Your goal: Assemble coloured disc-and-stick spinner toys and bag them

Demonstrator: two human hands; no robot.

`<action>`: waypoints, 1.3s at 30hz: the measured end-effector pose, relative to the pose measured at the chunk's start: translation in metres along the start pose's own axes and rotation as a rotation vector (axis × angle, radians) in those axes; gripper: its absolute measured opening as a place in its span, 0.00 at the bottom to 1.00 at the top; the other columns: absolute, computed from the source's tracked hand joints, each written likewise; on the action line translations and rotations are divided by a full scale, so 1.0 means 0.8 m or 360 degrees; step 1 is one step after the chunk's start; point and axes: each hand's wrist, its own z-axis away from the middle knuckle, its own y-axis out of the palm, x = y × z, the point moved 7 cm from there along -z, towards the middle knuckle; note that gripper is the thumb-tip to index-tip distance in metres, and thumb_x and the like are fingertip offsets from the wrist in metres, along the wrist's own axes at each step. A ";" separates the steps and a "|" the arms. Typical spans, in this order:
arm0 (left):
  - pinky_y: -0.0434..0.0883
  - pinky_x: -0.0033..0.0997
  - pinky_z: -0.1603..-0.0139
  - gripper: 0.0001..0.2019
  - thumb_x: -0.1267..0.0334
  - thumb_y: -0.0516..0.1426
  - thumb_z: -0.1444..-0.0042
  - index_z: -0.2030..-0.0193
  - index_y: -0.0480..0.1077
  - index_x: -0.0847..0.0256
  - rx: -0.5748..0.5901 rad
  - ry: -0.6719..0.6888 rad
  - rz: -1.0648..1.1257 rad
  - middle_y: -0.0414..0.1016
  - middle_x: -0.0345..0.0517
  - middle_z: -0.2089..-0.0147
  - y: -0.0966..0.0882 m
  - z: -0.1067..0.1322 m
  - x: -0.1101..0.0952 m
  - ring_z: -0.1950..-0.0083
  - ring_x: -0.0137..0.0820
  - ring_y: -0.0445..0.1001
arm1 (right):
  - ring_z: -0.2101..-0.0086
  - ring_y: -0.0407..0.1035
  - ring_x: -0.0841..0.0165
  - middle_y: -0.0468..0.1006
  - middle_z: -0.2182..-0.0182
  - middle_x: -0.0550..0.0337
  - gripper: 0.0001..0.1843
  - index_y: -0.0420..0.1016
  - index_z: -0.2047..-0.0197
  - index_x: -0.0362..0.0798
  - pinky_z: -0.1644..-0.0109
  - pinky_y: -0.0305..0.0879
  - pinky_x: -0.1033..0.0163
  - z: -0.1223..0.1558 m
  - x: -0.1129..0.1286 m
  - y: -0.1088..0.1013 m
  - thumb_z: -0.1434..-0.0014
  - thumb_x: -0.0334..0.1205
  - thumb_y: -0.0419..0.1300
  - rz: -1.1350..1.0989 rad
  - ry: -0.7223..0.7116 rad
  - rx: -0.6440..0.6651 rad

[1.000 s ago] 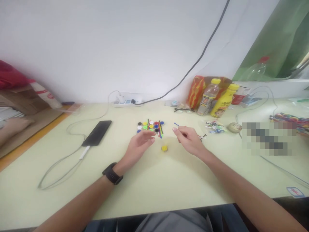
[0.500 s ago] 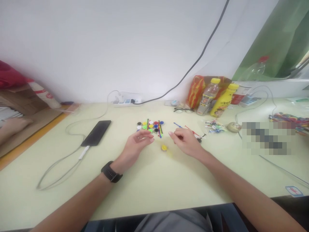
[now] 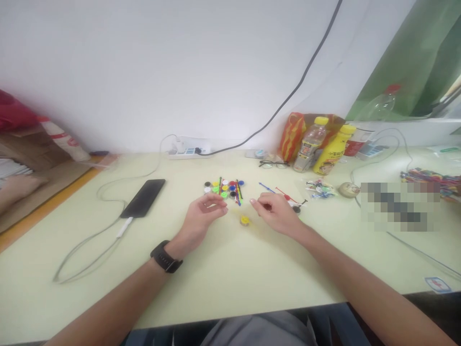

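Observation:
A small round yellow piece [image 3: 245,220] sits on the table between my hands, with a faint yellow smear around it. My left hand [image 3: 205,214] hovers to its left, fingers loosely bent and apart, holding nothing I can see; a black watch [image 3: 166,256] is on that wrist. To the right of the piece is my right hand [image 3: 277,211], its fingers curled and the thumb held out, nothing visible in it. Just beyond my left hand lie several coloured discs [image 3: 232,188] and thin coloured sticks [image 3: 239,193]. More sticks [image 3: 267,187] lie behind my right hand.
At left lies a black phone [image 3: 143,198] with a white cable. Glasses [image 3: 273,164], a clear bottle [image 3: 311,144] and a yellow bottle [image 3: 334,150] stand toward the wall. Small parts in plastic [image 3: 320,188] are to the right. Another person's hand [image 3: 21,185] shows at far left.
My hands have barely moved. The yellow piece stays in place, while the yellow smear around it looks different.

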 end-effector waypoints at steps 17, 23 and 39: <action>0.77 0.40 0.46 0.20 0.62 0.75 0.55 0.57 0.76 0.62 0.0008 -0.0030 0.0023 0.84 0.50 0.59 0.003 0.002 -0.001 0.55 0.38 0.82 | 0.75 0.60 0.70 0.64 0.78 0.63 0.28 0.57 0.80 0.48 0.67 0.52 0.60 0.000 -0.001 0.003 0.28 0.48 0.53 0.0040 -0.0013 0.0030; 0.76 0.36 0.50 0.18 0.62 0.74 0.53 0.57 0.76 0.62 0.0033 -0.0016 0.0051 0.84 0.49 0.62 0.004 0.003 -0.004 0.57 0.37 0.82 | 0.75 0.59 0.70 0.63 0.78 0.63 0.28 0.57 0.80 0.48 0.67 0.51 0.60 0.001 0.001 0.004 0.28 0.47 0.53 0.0048 -0.0029 0.0043; 0.74 0.32 0.58 0.15 0.63 0.70 0.47 0.59 0.70 0.60 0.0213 0.0082 -0.0022 0.77 0.41 0.65 0.013 0.008 -0.017 0.63 0.30 0.76 | 0.75 0.59 0.72 0.64 0.77 0.64 0.27 0.58 0.79 0.48 0.68 0.50 0.61 0.004 0.009 0.009 0.28 0.46 0.53 -0.0006 -0.0091 0.0145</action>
